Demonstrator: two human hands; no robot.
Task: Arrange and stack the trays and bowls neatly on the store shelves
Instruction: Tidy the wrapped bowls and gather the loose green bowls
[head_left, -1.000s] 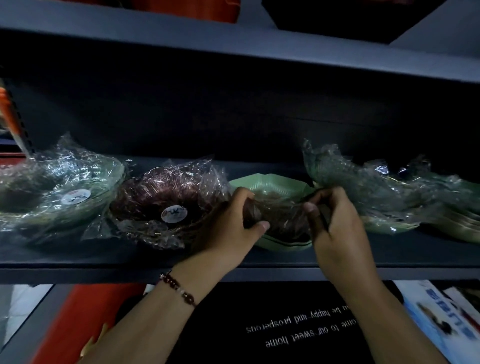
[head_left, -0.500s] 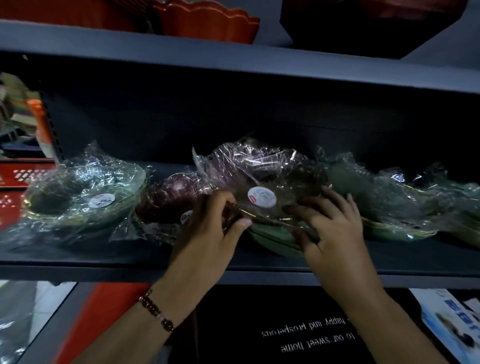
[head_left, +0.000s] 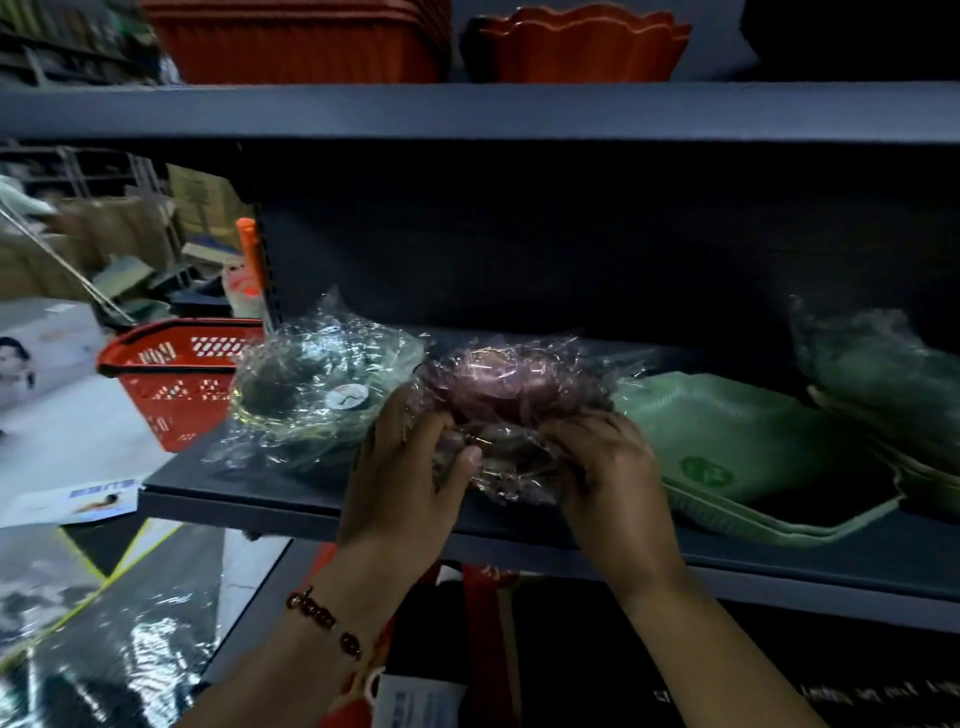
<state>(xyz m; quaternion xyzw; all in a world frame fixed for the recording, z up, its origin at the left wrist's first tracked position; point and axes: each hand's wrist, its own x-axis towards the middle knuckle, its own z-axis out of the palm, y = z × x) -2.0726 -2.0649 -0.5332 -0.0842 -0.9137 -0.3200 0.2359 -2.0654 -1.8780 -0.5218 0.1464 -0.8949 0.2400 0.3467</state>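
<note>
Since half a second ago the view has been swinging left and the purplish wrapped bowl (head_left: 511, 395), then tilted up over the green trays with its round sticker showing, has been coming down leftward onto a second wrapped purplish bowl beneath it; further left, a red shopping basket (head_left: 176, 374) is sitting beyond the shelf end, off the task; on the shelf board (head_left: 260, 491) the clear-wrapped green glass bowl (head_left: 322, 384) is resting at the left end, its white sticker facing up, just beside the purplish pair and seemingly touching wrap to wrap; the left hand (head_left: 402, 478) is gripping the near left edge of the purplish bundle, thumb curled over the crinkled film; the right hand (head_left: 605, 467) is clutching the near right edge, fingers bent into the wrap; both hands are sitting at the front, so the bowls are lying straight ahead of them, toward the shelf's back, with neither hand clearly nearer; whether the upper bowl is fully nested is hard to tell through the film; judging from this, the coming move is settling the pair square and pushing it back; to the right, the stacked pale green trays (head_left: 753, 457) are lying uncovered, near the right hand; more wrapped green ware (head_left: 883, 374) is sitting at the far right.
</note>
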